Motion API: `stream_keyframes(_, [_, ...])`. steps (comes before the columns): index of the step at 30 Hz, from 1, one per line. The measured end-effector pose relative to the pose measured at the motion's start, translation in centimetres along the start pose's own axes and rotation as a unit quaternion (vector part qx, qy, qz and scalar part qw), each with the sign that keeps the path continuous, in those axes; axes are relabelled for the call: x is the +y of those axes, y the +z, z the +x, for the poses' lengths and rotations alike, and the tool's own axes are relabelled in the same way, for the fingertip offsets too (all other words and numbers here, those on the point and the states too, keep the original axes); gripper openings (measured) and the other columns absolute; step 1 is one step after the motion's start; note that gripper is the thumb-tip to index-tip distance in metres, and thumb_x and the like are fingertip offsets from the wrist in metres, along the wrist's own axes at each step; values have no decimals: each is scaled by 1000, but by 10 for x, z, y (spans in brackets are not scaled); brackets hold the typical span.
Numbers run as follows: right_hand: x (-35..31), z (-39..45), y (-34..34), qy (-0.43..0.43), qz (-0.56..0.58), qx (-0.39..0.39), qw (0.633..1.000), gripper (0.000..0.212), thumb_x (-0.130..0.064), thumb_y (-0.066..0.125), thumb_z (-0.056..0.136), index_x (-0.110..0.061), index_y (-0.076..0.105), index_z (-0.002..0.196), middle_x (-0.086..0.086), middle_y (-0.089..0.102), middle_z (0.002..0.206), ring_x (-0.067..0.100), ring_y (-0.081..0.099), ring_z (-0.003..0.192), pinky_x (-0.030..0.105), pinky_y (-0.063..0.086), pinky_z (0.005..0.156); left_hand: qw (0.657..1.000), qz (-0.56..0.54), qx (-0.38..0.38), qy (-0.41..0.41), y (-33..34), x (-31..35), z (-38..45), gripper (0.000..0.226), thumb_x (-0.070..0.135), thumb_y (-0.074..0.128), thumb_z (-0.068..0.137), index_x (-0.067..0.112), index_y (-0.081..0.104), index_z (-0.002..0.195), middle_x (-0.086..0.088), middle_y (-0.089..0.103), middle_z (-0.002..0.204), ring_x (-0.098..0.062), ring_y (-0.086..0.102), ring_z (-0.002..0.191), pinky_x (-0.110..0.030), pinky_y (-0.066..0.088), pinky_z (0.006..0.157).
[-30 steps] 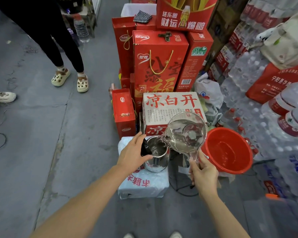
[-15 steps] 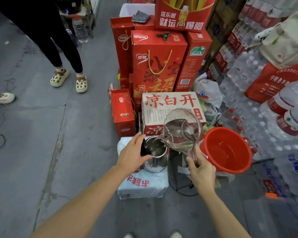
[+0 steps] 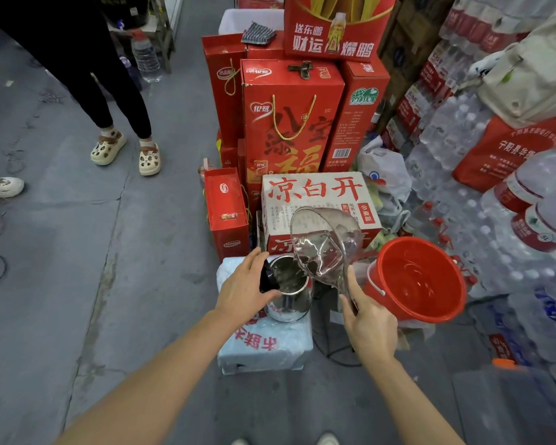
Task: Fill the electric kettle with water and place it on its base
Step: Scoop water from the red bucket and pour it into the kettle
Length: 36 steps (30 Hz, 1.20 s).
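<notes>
A steel electric kettle stands open on a shrink-wrapped pack of bottles. My left hand grips its black handle and lid at the left side. My right hand holds the handle of a clear plastic scoop, tipped steeply to the left over the kettle's mouth, with water running from it into the kettle. Water shows inside the kettle. The kettle's base is not clearly visible.
A red bucket holding water stands just right of my right hand. Behind the kettle are a white carton and stacked red gift boxes. Packs of bottled water fill the right. A person's legs stand at far left.
The scoop has tilted further over the kettle and less water is left in it. My left hand has stayed on the kettle's handle.
</notes>
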State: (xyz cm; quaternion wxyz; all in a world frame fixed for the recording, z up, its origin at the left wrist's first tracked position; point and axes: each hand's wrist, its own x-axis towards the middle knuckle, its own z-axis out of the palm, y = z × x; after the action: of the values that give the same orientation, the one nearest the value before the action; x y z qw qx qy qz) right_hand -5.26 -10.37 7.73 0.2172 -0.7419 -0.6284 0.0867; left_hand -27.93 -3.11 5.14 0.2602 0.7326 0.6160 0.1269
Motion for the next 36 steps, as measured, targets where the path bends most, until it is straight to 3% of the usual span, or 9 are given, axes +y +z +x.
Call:
stream_keyframes(5, [3,0,1,-95,-70,26,993,51,-16,66,83,-14,62,134,1,51,47,20,42,29,29,37,26,1000,3,5,2,0,2,0,86,49,72,78,21,29,147,3,19,160,-19,34,140,-41,46,98])
stream_keyframes(10, [10,-4,11,-151,-160,7,975,78,4,83,58,-13,65,132,3,55,54,21,42,33,29,35,29,1000,3,4,4,0,4,0,86,48,72,78,20,30,147,3,20,160,-18,34,139,-38,46,97])
stream_keyframes(15, [17,-6,14,-181,-155,-2,971,81,4,85,49,-11,69,127,3,52,48,20,42,32,24,25,35,1000,7,3,2,1,10,2,85,47,72,78,20,30,147,1,21,160,-19,34,140,-38,45,98])
stream_keyframes(17, [19,-8,12,-113,-85,-12,990,75,-9,87,65,-15,63,135,3,56,49,21,48,33,25,33,35,1000,9,5,0,2,12,3,85,47,72,78,21,30,147,1,22,160,-19,36,139,-39,45,98])
stream_keyframes(19, [25,-6,4,41,36,-26,998,72,-22,73,86,-29,41,150,7,64,58,24,61,48,34,51,49,1000,3,5,-7,5,11,5,86,47,73,77,21,30,146,1,22,160,-19,39,137,-40,46,98])
stream_keyframes(23, [78,5,-19,267,260,44,927,77,-19,63,94,-41,21,155,7,66,64,28,66,60,46,59,67,1000,-16,4,-15,9,2,5,87,44,78,73,21,34,145,0,27,158,-24,41,136,-47,46,100])
stream_keyframes(28, [166,26,-43,347,76,10,935,70,-27,55,96,-40,20,155,19,72,100,41,66,99,44,50,84,1000,-12,13,-26,12,-1,4,85,37,80,73,18,38,144,-3,31,156,-28,47,130,-47,45,101])
stream_keyframes(33, [211,50,-34,264,-124,-168,941,80,-12,43,91,-38,7,157,13,71,102,33,66,89,36,44,71,999,5,23,-46,13,8,5,81,31,82,72,17,42,141,-4,38,152,-31,51,124,-44,45,96])
stream_keyframes(36, [222,67,-20,224,-184,-215,933,82,-4,41,88,-29,10,159,11,72,109,32,68,100,36,49,78,997,-2,30,-70,12,14,4,80,28,83,71,20,42,140,-2,38,152,-31,55,120,-43,45,96])
